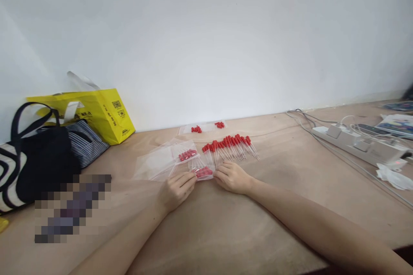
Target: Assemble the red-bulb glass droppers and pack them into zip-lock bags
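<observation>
My left hand (pixel 179 189) and my right hand (pixel 232 177) pinch the two near corners of a small clear plastic bag (pixel 196 163). Inside it, red-headed thin sticks (pixel 204 172) lie with their heads toward me. Beyond my right hand is a spread row of loose sticks (pixel 230 142), pale and thin with red heads pointing to the wall. A second filled bag (pixel 187 155) rests on a stack of flat clear bags (pixel 155 163), left of the held bag. The fingertips are partly hidden behind the knuckles.
Near the wall lies another clear bag (pixel 208 128) with red heads at both ends. To the left stand a yellow bag (pixel 118 116), a striped pouch (pixel 85 142) and a black tote (pixel 48 167). A power strip (pixel 364 148) with cables and a crumpled tissue (pixel 393 176) are on the right.
</observation>
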`<state>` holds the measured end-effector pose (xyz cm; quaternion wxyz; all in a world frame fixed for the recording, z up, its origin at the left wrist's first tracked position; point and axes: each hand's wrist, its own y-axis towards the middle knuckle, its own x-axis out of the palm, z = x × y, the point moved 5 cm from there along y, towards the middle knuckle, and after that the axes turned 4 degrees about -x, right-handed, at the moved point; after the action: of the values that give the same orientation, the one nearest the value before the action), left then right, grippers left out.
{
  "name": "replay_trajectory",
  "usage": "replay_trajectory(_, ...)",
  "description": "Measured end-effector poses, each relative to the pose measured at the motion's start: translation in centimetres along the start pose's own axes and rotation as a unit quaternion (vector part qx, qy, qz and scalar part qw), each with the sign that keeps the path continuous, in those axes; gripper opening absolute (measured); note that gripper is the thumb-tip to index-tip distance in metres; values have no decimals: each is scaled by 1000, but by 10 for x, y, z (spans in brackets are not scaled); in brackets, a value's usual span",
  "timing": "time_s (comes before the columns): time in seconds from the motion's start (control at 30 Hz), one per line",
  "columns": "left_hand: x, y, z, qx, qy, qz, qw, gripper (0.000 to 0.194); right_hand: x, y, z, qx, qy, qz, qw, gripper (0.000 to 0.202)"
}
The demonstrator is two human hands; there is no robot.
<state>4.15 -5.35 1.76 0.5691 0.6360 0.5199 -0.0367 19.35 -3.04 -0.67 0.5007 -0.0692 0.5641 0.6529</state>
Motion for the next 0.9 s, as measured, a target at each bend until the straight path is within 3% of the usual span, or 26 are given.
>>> replay_trajectory(0.23,6,15,6,3,-11,2,1000,18,-3,3,-1,9,6,21,1000,22)
replay_trajectory(0.9,11,12,11,64,14,26,998,13,1,12,-7,-26,3,20,999,24)
